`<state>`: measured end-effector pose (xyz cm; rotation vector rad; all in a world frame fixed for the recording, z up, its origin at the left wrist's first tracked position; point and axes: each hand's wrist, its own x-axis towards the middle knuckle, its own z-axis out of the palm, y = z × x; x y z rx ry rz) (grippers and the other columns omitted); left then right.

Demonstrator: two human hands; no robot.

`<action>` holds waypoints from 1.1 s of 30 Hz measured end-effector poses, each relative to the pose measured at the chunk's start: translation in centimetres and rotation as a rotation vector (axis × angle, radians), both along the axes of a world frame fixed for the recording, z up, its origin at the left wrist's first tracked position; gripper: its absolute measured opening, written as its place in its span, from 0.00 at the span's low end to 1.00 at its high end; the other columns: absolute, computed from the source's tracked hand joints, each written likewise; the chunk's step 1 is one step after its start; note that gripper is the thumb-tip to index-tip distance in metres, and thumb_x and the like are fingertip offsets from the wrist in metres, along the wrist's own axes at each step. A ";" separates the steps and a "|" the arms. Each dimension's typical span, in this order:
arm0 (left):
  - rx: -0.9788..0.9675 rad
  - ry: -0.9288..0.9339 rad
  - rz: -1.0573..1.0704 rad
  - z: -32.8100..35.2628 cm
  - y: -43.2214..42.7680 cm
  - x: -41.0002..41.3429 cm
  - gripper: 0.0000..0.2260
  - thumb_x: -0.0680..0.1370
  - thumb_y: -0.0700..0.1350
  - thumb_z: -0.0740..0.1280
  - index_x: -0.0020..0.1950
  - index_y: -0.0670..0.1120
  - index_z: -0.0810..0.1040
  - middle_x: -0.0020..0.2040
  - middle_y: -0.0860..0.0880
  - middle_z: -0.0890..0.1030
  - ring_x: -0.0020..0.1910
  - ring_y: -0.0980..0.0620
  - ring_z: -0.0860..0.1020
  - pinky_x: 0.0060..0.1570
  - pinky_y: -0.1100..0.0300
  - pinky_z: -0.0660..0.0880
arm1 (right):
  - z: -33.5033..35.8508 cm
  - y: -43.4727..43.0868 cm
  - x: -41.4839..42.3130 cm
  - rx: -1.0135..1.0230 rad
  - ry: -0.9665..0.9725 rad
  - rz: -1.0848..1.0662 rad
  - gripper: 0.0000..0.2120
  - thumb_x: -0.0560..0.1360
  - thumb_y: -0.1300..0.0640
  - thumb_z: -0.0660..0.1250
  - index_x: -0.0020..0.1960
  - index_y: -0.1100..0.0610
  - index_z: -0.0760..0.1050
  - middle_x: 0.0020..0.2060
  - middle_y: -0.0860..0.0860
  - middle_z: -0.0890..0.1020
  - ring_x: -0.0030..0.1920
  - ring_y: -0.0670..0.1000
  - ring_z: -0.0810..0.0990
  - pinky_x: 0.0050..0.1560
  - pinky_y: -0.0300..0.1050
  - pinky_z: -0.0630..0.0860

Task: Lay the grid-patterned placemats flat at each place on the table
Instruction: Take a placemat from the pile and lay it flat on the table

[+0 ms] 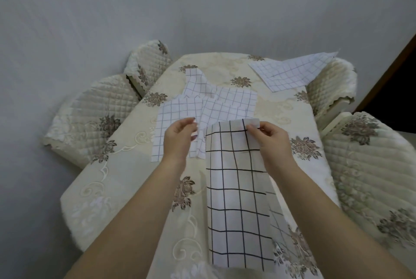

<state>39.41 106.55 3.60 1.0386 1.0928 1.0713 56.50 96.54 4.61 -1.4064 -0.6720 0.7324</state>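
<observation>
Placemat [236,188] is pinched at top edge by right hand [267,139]; left hand [180,139] curled, hold cannot be told. Cloth judged light, limp; both top corners are advised.

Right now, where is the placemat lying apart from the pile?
In the head view, that placemat lies at the far right corner of the table, beside the quilted chair back, beyond the pile.

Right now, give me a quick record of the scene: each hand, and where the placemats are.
right hand: pinches the top edge of the lifted placemat
left hand: above the pile, fingers loosely curled, holding nothing
pile: several placemats overlapping at mid-table
laid placemat: flat at the far right corner
tablecloth: cream with floral motifs
</observation>
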 end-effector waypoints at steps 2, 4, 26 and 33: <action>-0.021 0.032 -0.074 -0.6 1.8 -1.0 0.15 0.77 0.41 0.68 0.64 0.43 0.75 0.63 0.46 0.77 0.60 0.50 0.76 0.62 0.54 0.74 | 1.0 -0.6 1.0 0.032 0.037 0.025 0.05 0.73 0.61 0.70 0.41 0.55 0.83 0.39 0.53 0.85 0.44 0.53 0.83 0.51 0.50 0.79; -0.098 0.013 -0.209 -1.0 2.8 -1.4 0.26 0.77 0.44 0.69 0.73 0.41 0.65 0.71 0.47 0.69 0.68 0.50 0.70 0.70 0.51 0.66 | 1.9 -1.0 2.0 0.046 0.082 0.063 0.04 0.73 0.62 0.70 0.43 0.57 0.83 0.42 0.57 0.84 0.46 0.57 0.83 0.54 0.55 0.79; 0.036 -0.063 -0.577 3.2 3.4 6.2 0.07 0.78 0.39 0.66 0.54 0.38 0.79 0.50 0.43 0.84 0.52 0.47 0.82 0.58 0.54 0.77 | 7.8 -8.9 12.0 0.027 0.019 -0.080 0.05 0.75 0.60 0.68 0.46 0.59 0.82 0.38 0.54 0.86 0.38 0.52 0.85 0.36 0.46 0.83; -0.009 0.016 -0.707 2.6 1.0 11.9 0.12 0.77 0.37 0.67 0.61 0.40 0.78 0.55 0.44 0.83 0.55 0.46 0.81 0.55 0.56 0.78 | 8.2 -9.1 14.0 -0.016 -0.059 -0.105 0.06 0.73 0.56 0.71 0.45 0.58 0.83 0.41 0.58 0.85 0.43 0.60 0.80 0.49 0.57 0.77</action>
